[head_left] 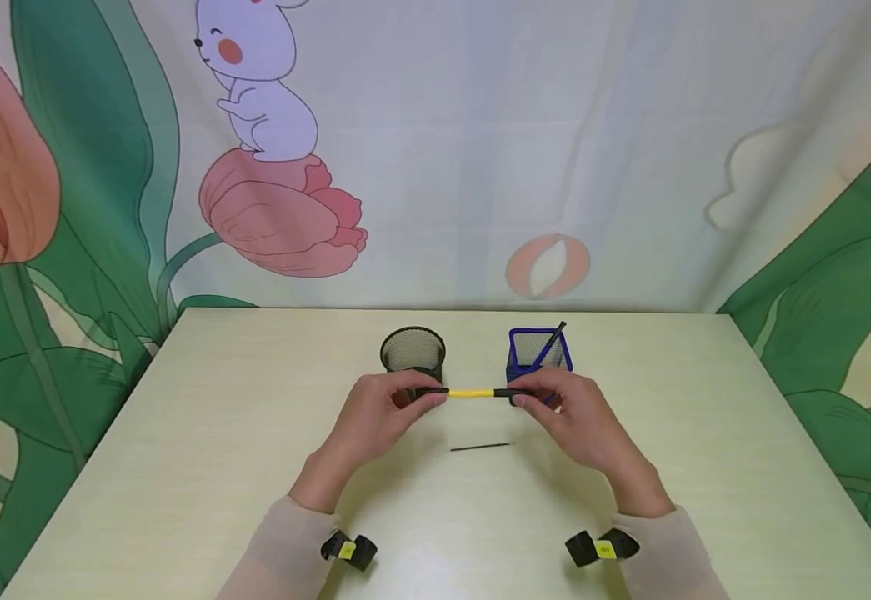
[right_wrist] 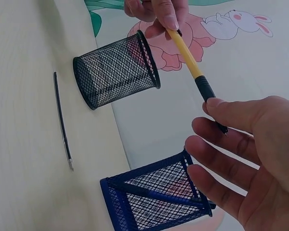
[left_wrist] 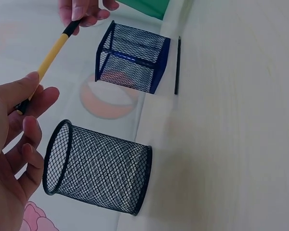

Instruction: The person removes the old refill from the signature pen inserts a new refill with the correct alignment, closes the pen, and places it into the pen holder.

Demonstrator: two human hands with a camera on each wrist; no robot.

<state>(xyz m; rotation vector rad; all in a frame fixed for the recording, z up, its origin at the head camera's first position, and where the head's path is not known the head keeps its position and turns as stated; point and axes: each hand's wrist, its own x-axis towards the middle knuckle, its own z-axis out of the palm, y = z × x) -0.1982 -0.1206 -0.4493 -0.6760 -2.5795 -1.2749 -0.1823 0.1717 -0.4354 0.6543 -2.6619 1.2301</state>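
Both hands hold a yellow pen with black ends level above the table. My left hand pinches one black end between thumb and fingers. At the other end, my right hand pinches the black grip, and in the right wrist view a pointed tip shows past the thumb. Below the pen, a thin dark pen refill lies on the table. The right hand's lower fingers are spread apart in its wrist view, near the blue mesh pen holder.
Behind the left hand stands a round black mesh pen holder. The square blue holder, behind the right hand, has a dark pen leaning in it. The pale table ends at a printed curtain.
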